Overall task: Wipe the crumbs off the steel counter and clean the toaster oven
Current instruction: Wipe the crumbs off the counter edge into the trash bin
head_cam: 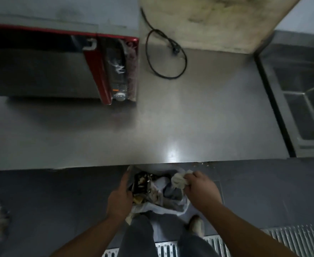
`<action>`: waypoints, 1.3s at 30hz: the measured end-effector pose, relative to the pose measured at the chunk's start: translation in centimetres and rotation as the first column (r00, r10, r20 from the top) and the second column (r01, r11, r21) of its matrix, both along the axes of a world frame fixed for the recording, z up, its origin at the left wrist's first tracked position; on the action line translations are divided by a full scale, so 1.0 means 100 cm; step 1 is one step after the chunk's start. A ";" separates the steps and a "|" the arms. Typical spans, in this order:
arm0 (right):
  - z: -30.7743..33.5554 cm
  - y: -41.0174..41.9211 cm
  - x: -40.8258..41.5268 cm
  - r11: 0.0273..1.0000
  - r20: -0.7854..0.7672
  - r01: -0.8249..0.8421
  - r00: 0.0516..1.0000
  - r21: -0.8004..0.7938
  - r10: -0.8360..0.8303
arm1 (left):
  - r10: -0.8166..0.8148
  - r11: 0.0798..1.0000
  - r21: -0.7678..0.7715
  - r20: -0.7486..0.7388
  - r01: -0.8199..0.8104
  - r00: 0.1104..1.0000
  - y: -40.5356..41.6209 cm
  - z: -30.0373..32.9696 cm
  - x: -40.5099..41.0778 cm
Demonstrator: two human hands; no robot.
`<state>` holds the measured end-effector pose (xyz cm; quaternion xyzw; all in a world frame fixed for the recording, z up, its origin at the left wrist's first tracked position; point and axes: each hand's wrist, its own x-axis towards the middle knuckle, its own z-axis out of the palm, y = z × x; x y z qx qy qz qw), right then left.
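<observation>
The steel counter (171,112) spans the view, with a red toaster oven (113,71) standing at its back left. Below the counter's front edge my left hand (120,197) grips the rim of a trash bin lined with a plastic bag (158,193). My right hand (200,190) holds a crumpled whitish cloth (179,179) over the bin's open top. A few crumbs (204,165) lie along the counter's front edge to the right of the bin.
A black power cord (166,52) loops on the counter beside the oven. A worn cutting board (217,21) leans at the back. A steel sink (304,101) lies to the right. A floor drain grate (291,238) runs by my feet.
</observation>
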<state>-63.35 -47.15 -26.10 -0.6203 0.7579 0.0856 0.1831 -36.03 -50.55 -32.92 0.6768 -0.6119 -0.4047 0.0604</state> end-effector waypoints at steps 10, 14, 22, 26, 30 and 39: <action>0.038 0.078 -0.135 0.865 -0.004 0.498 0.866 -0.061 -0.499 | -0.232 0.971 0.051 -0.055 0.234 0.971 0.037 0.030 -0.116; 0.043 0.144 -0.196 0.822 -0.017 0.567 0.823 -0.053 -0.568 | -0.353 0.935 -0.051 -0.027 0.352 0.935 0.064 0.035 -0.188; 0.054 0.284 -0.340 0.676 0.025 0.736 0.677 -0.025 -0.736 | -0.459 0.870 -0.160 0.087 0.467 0.884 0.143 0.054 -0.346; 0.056 0.325 -0.405 0.645 0.032 0.760 0.649 -0.076 -0.760 | -0.510 0.841 -0.175 0.055 0.512 0.858 0.177 0.062 -0.427; 0.060 0.345 -0.453 0.589 0.096 0.799 0.601 -0.123 -0.794 | -0.556 0.818 -0.168 0.017 0.550 0.831 0.201 0.063 -0.499; 0.045 0.340 -0.511 0.463 0.159 0.854 0.504 -0.236 -0.849 | -0.725 0.680 -0.147 0.015 0.718 0.689 0.199 0.037 -0.632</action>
